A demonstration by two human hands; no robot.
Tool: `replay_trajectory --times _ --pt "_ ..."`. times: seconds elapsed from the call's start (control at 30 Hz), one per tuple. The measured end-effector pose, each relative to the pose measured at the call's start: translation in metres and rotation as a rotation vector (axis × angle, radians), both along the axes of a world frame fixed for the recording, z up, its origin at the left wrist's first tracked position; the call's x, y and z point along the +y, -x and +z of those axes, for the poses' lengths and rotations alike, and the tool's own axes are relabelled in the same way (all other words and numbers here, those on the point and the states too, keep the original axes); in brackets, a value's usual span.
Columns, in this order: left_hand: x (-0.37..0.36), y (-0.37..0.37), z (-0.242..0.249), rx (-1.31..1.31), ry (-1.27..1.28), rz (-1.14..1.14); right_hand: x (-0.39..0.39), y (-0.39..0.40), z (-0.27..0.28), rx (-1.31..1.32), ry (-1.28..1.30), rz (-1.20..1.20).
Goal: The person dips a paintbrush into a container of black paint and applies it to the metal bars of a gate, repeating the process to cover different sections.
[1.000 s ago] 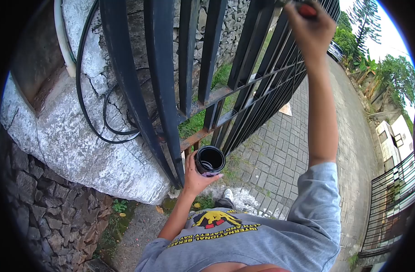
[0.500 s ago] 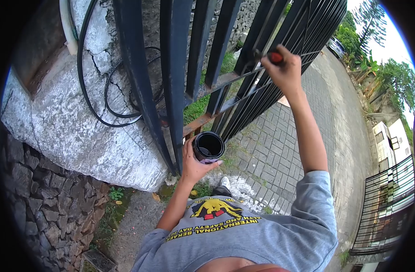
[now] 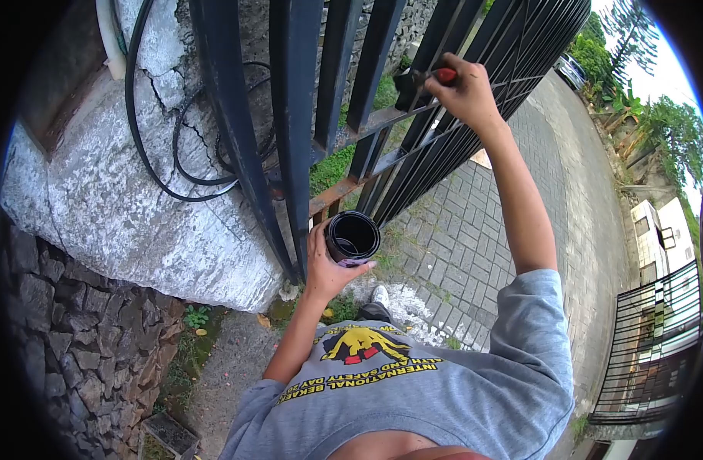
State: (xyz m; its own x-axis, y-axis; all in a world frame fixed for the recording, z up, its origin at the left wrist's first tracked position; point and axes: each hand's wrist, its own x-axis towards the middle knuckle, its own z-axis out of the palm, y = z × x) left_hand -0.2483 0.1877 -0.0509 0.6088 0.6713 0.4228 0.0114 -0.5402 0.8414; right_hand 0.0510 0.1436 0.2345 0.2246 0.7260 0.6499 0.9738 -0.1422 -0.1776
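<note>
In my left hand (image 3: pixel 326 270) is a paint can (image 3: pixel 353 238), held upright with its open top toward me and dark paint inside. My fingers and thumb wrap round its side. My right hand (image 3: pixel 466 90) grips a paintbrush (image 3: pixel 446 75) by its red handle, arm stretched out. Dark bristles overlap a bar of the black metal gate (image 3: pixel 296 100) in this view. Brown, rusty patches show on the gate's lower crossbar (image 3: pixel 337 195), just above the can.
A black hose (image 3: pixel 136 115) lies coiled on the whitish concrete slab (image 3: pixel 129 207) behind the gate. Rough stone wall (image 3: pixel 83 330) stands at lower left. Brick paving (image 3: pixel 466 230) runs along the right, with a parked car (image 3: pixel 570 70) far off and another barred gate (image 3: pixel 647 345).
My right hand has moved slightly up and left with the brush, whose bristles now show more plainly against the bar. The can appears slightly higher in view, still in my left hand.
</note>
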Motion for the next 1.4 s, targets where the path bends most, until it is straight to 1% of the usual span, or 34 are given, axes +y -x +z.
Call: replay_trajectory --times 0.03,0.07,0.17,0.2,0.3,0.33,0.4,0.43,0.5,0.57,0.6,0.7,0.73,0.83,0.87,0.97,1.0,1.1,1.13,1.23,1.27,1.37,1.4 --pt "-0.001 0.0 0.0 0.001 -0.003 0.007 0.0 0.003 0.003 0.017 -0.053 -0.007" --pt "-0.002 0.002 -0.001 0.005 -0.006 0.012 -0.001 0.007 0.004 0.027 0.005 -0.033" --pt "-0.002 0.003 -0.001 -0.01 -0.017 0.014 -0.002 0.016 -0.008 -0.036 0.138 0.139" --pt "-0.002 0.004 -0.001 -0.01 -0.016 0.015 -0.004 0.027 -0.01 -0.034 0.126 0.176" --pt "-0.003 0.006 -0.001 -0.004 -0.009 0.022 -0.01 0.044 -0.002 0.27 0.179 0.168" --pt "-0.002 0.007 -0.002 0.002 -0.004 0.023 -0.012 0.049 0.001 0.438 0.151 0.094" --pt "-0.002 0.008 -0.002 0.003 0.006 0.025 -0.005 0.014 -0.024 0.304 -0.045 0.024" --pt "-0.002 0.009 0.0 -0.004 0.013 0.028 -0.002 0.004 -0.027 0.235 -0.142 -0.012" --pt "-0.002 0.011 0.001 -0.006 0.021 0.036 -0.002 -0.009 -0.016 0.206 -0.063 -0.082" --pt "-0.002 0.012 0.0 -0.001 0.022 0.046 -0.001 -0.007 0.006 0.139 0.052 -0.135" --pt "-0.002 0.012 -0.001 -0.001 0.011 0.046 0.004 -0.006 0.009 0.147 0.077 -0.116" --pt "0.0 0.01 -0.001 -0.001 -0.019 0.05 0.016 0.01 0.007 -0.019 0.069 0.134" --pt "-0.001 0.01 0.0 0.007 -0.02 0.051 0.023 0.013 0.007 0.021 0.151 0.086" --pt "-0.004 0.009 0.001 0.019 -0.014 0.048 0.03 0.025 0.003 0.496 0.08 0.159" --pt "-0.004 0.009 0.002 0.02 -0.011 0.048 0.033 0.02 0.001 0.461 0.042 0.102" --pt "-0.005 0.011 0.004 -0.012 -0.044 0.067 0.032 -0.011 0.003 0.604 0.165 -0.008" --pt "-0.005 0.011 0.003 -0.015 -0.038 0.062 0.032 -0.017 0.006 0.497 0.138 -0.035" --pt "-0.004 0.01 0.0 -0.02 -0.024 0.061 0.032 -0.022 0.011 -0.057 -0.017 -0.078" --pt "-0.004 0.01 0.001 -0.014 -0.019 0.06 0.034 -0.02 0.011 -0.162 0.013 -0.031" --pt "-0.004 0.008 -0.002 -0.005 -0.009 0.049 0.036 0.004 0.009 0.027 0.124 0.081" --pt "-0.003 0.007 -0.003 -0.006 -0.006 0.048 0.031 0.016 0.011 0.096 0.148 0.05" --pt "-0.004 0.007 0.002 -0.004 -0.065 0.078 0.015 0.028 0.02 0.574 0.147 0.133" --pt "-0.004 0.008 0.002 -0.012 -0.061 0.076 0.011 0.018 0.021 0.59 0.206 0.107"
